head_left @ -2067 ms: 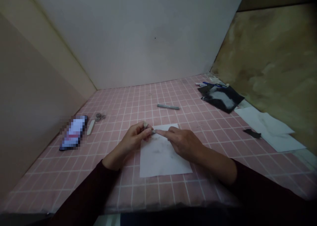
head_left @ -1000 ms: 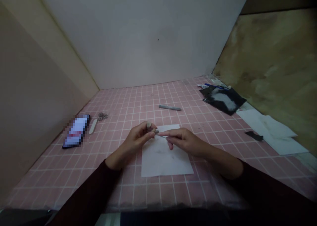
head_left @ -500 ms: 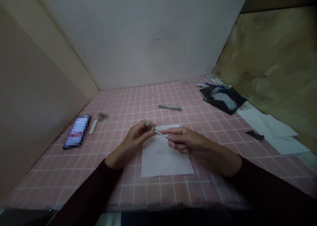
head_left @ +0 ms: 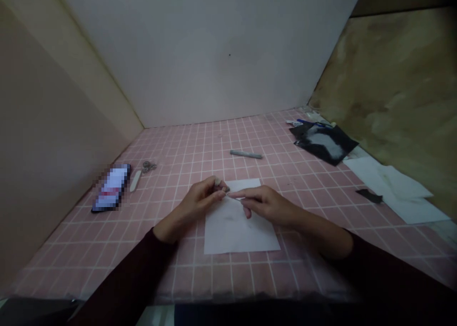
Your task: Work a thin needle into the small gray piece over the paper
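My left hand (head_left: 197,204) is curled with its fingertips bent inward over the top edge of a white sheet of paper (head_left: 239,226). My right hand (head_left: 266,204) is closed in a pinch on a thin pale stick-like tool (head_left: 233,196), whose tip touches the fingertips of my left hand. Both hands hover just above the paper on the pink checked table cover (head_left: 200,150). What the left fingers hold, if anything, is too small to make out.
A grey pen-like stick (head_left: 246,154) lies beyond the paper. At left lie a phone (head_left: 111,187), a nail file (head_left: 135,181) and small scissors (head_left: 149,166). At right are a black pouch (head_left: 326,142), white sheets (head_left: 392,188) and a small black scrap (head_left: 369,195). Walls enclose three sides.
The right hand's thin tool has gone back and forth against the left fingertips; its tip now sits lower and flatter than half a second ago. The view has shifted slightly.
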Available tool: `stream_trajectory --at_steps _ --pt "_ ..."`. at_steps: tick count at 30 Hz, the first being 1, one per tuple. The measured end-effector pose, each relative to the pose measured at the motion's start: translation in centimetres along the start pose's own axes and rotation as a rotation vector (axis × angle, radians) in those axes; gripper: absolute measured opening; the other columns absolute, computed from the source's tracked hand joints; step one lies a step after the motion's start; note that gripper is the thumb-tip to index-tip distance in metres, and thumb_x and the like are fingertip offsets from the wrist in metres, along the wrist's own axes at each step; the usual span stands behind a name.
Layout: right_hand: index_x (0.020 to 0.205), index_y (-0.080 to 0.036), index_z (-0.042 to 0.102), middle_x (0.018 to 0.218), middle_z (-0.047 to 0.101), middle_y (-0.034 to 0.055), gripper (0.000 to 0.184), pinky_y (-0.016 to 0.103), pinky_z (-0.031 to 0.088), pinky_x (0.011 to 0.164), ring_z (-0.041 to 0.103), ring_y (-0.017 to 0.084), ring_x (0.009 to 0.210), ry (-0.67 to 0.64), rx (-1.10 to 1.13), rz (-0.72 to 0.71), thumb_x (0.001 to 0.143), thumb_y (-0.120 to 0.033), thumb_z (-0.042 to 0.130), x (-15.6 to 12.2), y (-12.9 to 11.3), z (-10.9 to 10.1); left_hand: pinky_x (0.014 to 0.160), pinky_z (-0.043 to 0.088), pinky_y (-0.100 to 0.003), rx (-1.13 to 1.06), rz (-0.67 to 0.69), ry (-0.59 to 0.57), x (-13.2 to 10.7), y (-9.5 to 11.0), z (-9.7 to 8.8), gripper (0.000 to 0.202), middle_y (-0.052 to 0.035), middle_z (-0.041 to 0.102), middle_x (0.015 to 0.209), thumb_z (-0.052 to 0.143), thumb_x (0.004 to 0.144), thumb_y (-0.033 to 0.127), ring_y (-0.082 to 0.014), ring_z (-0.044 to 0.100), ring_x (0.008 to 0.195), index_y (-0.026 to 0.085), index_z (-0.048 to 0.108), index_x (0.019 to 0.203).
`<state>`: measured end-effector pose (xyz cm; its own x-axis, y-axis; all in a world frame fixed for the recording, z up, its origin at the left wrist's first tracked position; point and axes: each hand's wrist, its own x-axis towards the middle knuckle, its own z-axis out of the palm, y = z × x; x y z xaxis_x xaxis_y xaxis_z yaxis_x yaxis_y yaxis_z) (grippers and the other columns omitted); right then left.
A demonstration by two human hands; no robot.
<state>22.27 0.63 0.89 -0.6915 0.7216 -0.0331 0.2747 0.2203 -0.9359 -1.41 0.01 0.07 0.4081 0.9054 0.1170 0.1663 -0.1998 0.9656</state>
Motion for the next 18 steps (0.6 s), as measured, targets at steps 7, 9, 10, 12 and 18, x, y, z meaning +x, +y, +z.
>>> stream_trajectory --at_steps 7,9,10,12,18 --pt "0.136 -0.02 0.061 0.068 0.056 -0.0015 0.044 0.021 0.031 0.049 0.036 0.008 0.048 -0.053 0.15 0.059 0.095 -0.03 0.046 0.1 0.0 -0.6 0.075 0.042 -0.026 -0.086 0.086 0.041 -0.2 0.9 0.4 0.017 -0.0034 0.056 0.09 0.063 0.091 0.031 -0.0135 0.053 0.082 0.016 0.06 0.099" --pt "0.131 -0.023 0.066 0.075 0.061 0.0019 0.044 0.025 0.04 0.063 0.05 0.012 0.063 0.076 -0.185 -0.095 0.093 -0.02 0.044 -0.2 0.1 -0.1 0.071 0.041 -0.026 -0.085 0.038 0.041 0.0 0.8 0.4 0.018 -0.0025 0.056 0.086 0.061 0.092 0.033 -0.0129 0.052 0.077 0.015 0.06 0.095" --pt "0.131 -0.025 0.066 0.08 0.062 0.0036 0.047 0.026 0.041 0.067 0.052 0.014 0.069 0.14 -0.352 -0.14 0.091 -0.015 0.044 -0.3 0.1 0.2 0.07 0.041 -0.026 -0.072 0.012 0.049 0.0 0.7 0.3 0.019 -0.0017 0.055 0.082 0.06 0.092 0.034 -0.0125 0.051 0.075 0.015 0.059 0.092" --pt "0.134 -0.028 0.064 0.088 0.063 0.0057 0.055 0.028 0.041 0.07 0.053 0.016 0.074 0.21 -0.571 -0.161 0.087 -0.009 0.044 -0.5 0.2 0.6 0.067 0.04 -0.026 -0.037 -0.022 0.073 0.2 0.5 0.2 0.021 -0.0004 0.053 0.077 0.058 0.093 0.035 -0.0118 0.05 0.07 0.015 0.059 0.087" --pt "0.13 -0.02 0.067 0.068 0.057 0.0001 0.042 0.024 0.039 0.058 0.046 0.01 0.055 0.022 -0.013 -0.028 0.094 -0.021 0.045 0.0 0.1 -0.1 0.075 0.043 -0.029 0.087 0.064 0.036 -0.1 0.3 0.2 0.019 -0.0042 0.06 0.091 0.06 0.093 0.033 -0.0145 0.055 0.082 0.016 0.061 0.1"
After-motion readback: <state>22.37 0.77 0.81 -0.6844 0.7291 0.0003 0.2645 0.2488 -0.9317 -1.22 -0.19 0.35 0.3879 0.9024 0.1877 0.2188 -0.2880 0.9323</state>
